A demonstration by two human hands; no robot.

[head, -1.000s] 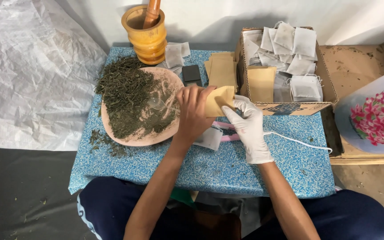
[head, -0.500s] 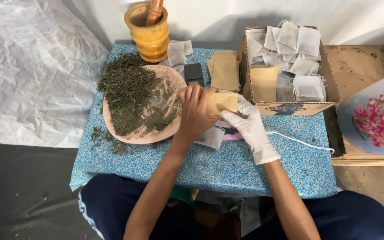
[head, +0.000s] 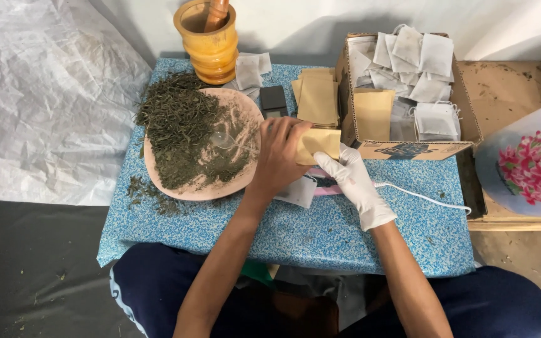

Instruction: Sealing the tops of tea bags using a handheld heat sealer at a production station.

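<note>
My left hand [head: 280,156] bare, fingers curled, clamped on tan paper pouch [head: 316,144] just right of pink plate [head: 158,178]; my gloved right hand [head: 350,181] pinches pouch from below.

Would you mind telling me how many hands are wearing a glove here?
1. Only the right hand wears a white glove, gripping the tan paper pouch from below. The left hand is bare, holding the same pouch beside the pink plate. No other hands show.

A small tan paper pouch [head: 318,144] lies flat, pinched at both ends.
</note>
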